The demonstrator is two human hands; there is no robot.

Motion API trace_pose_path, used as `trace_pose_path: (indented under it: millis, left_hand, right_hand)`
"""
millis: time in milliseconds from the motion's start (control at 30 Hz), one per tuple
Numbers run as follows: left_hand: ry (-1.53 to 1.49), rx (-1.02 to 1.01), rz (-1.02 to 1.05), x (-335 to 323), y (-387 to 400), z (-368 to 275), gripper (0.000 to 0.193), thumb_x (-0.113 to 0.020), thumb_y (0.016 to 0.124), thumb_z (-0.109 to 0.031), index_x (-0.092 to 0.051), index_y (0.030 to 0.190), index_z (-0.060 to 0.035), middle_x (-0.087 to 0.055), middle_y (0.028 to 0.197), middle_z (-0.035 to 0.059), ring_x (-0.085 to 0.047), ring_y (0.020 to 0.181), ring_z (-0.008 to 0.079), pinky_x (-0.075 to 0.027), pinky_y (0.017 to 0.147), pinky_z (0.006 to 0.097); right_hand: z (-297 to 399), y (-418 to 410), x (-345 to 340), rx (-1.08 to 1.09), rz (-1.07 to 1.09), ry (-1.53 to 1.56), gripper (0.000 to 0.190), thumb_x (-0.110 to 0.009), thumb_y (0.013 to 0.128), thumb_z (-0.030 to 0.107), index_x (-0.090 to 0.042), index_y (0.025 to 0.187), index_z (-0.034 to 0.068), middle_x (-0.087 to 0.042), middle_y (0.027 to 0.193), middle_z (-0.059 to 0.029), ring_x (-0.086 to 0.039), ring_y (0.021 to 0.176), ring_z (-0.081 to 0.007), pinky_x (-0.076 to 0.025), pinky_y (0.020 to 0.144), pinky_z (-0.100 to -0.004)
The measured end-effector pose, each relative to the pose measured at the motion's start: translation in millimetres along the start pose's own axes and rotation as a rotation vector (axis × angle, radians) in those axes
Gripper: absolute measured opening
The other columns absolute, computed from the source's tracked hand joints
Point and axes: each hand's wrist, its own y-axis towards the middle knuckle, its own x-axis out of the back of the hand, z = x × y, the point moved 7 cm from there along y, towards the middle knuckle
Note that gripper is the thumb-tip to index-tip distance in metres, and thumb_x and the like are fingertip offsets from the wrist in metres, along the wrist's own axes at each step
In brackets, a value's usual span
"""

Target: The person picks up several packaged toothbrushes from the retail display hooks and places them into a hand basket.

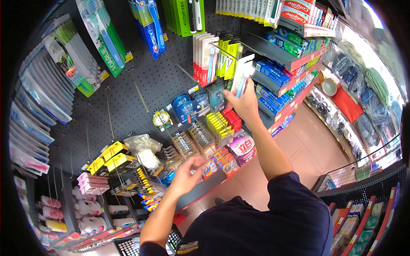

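Note:
My right hand [246,101] is raised at the pegboard, thumb and fingers pinching a toothbrush in a white blister pack [245,66]. A light blue handle shows through the pack. Close behind it a metal hook bears red-and-white Colgate toothbrush packs [205,60], and yellow-green toothbrush packs [229,60] hang alongside. I cannot tell whether the held pack touches the hook. Lower down, my left hand [189,175] hovers with fingers loosely curled and apart, holding nothing visible. Orange Tide detergent packs [225,161] lie just to its right.
Toothpaste boxes [272,73] fill shelves at the right. Bare metal hooks [139,92] jut from the black pegboard [125,105]. Below hang round blue packs [185,107] and yellow boxes [118,156]. A black basket [128,246] sits low at the left.

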Motion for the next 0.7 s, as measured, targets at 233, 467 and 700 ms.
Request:
trace_pose_path:
  millis: [233, 467, 700]
  left_hand:
    - [0.146, -0.285, -0.130, -23, 45, -53, 0.048, -0.065, 0.080, -0.005, -0.043, 0.123, -0.0019, -0.053, 0.115, 0.0109, -0.051, 0.109, 0.0175, -0.042, 0.090, 0.0313]
    - [-0.146, -0.298, -0.192, -33, 59, -51, 0.054, -0.064, 0.076, 0.000, -0.042, 0.125, 0.0014, -0.054, 0.116, 0.0142, -0.056, 0.102, 0.0200, -0.047, 0.084, 0.0292]
    - [-0.357, -0.043, -0.224, -18, 34, -9, 0.028, -0.052, 0.087, 0.000, -0.052, 0.115, 0.0035, -0.063, 0.103, 0.0091, -0.061, 0.093, 0.0157, -0.049, 0.080, 0.0290]
  right_hand:
    - [42, -31, 34, 0.035, 0.064, 0.097, 0.075, -0.078, 0.067, 0.025, -0.036, 0.123, -0.003, -0.059, 0.094, -0.0155, -0.062, 0.081, -0.0263, -0.047, 0.075, -0.0355]
    - [53, -111, -14, -0.094, 0.534, 0.329, 0.073, -0.079, 0.066, 0.016, -0.037, 0.123, -0.003, -0.052, 0.108, -0.0156, -0.056, 0.100, -0.0212, -0.049, 0.080, -0.0345]
    - [1, -18, -44, -0.087, 0.357, 0.574, 0.050, -0.068, 0.082, 0.022, -0.045, 0.119, -0.004, -0.058, 0.103, -0.0120, -0.060, 0.079, -0.0159, -0.048, 0.074, -0.0264]
